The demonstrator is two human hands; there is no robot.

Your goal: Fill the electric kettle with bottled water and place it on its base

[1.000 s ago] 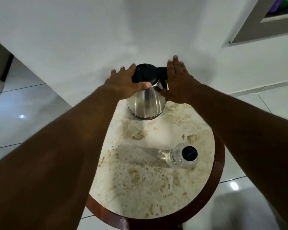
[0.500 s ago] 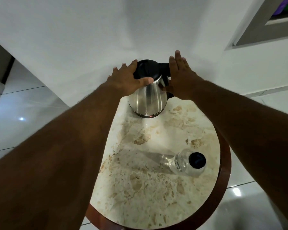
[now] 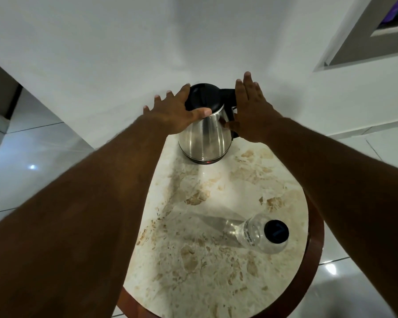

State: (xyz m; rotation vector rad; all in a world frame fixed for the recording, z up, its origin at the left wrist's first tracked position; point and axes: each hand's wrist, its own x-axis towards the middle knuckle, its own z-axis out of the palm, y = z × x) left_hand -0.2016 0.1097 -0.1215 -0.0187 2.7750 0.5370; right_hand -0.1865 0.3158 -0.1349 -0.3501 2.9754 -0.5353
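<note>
A stainless steel kettle (image 3: 205, 136) with a black lid (image 3: 205, 95) stands on its dark base (image 3: 199, 160) at the far edge of the round marble table (image 3: 193, 260). A small red light shows at the base. My left hand (image 3: 175, 113) cups the kettle's top left side, thumb across the front rim, fingers spread behind the lid. My right hand (image 3: 251, 111) lies flat against the black handle, fingers straight, thumb touching the steel body. A clear water bottle (image 3: 253, 235) with a dark cap stands upright near the table's right edge, apart from both hands.
The table has a dark wooden rim (image 3: 317, 237) and stands against a white wall (image 3: 124, 53). Glossy floor tiles (image 3: 32, 157) lie to the left and right. A framed recess (image 3: 365, 42) is in the wall at the upper right.
Both hands keep the same pose on the kettle. The camera view has shifted slightly; the kettle and the bottle stay where they stood.
</note>
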